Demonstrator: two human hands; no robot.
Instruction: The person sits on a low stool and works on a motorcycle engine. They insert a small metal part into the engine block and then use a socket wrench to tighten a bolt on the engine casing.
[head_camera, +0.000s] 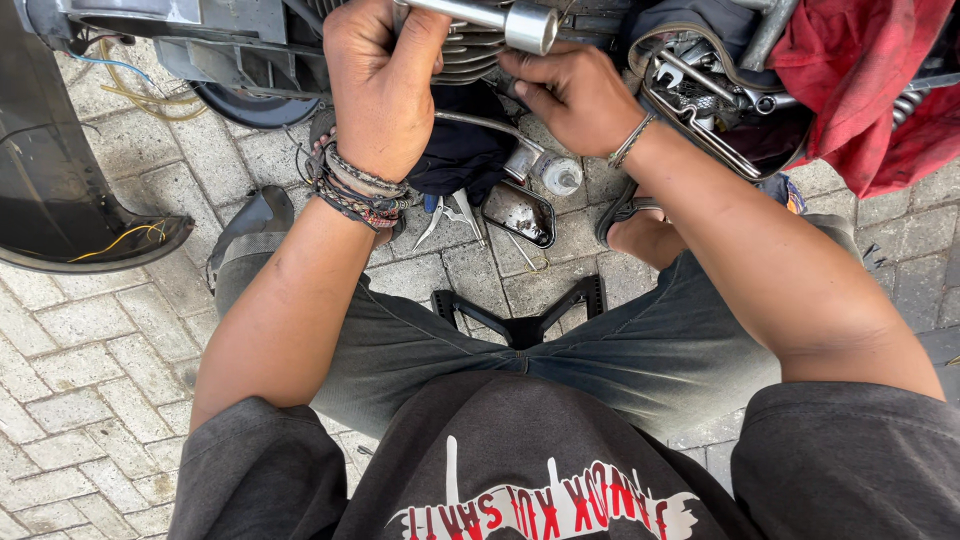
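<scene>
Grey interlocking paving bricks (90, 370) make up the floor, and the person sits low over it in grey trousers, knees spread, facing the underside of a small motor vehicle. The left hand (382, 85) is closed in a fist around a part at the top edge of the view, just beside the finned grey metal engine cylinder (470, 55); what exactly it grips is hidden by the fingers. Woven and beaded bracelets (355, 190) circle that wrist. The right hand (575, 100) lies half curled against the same cylinder, fingertips touching the fins, holding nothing that shows; a thin metal bangle (630, 140) sits on its wrist. A shiny steel tube (495, 18) juts out above both hands. Below them a dark cloth (465, 150) hangs, and on the bricks near it lie silver pliers (450, 215), a small chrome-rimmed mirror (520, 215) and a white plastic bottle (558, 175). A crumpled red rag (860, 80) drapes over metal parts at upper right. A black plastic bracket (525, 320) rests between the knees.
</scene>
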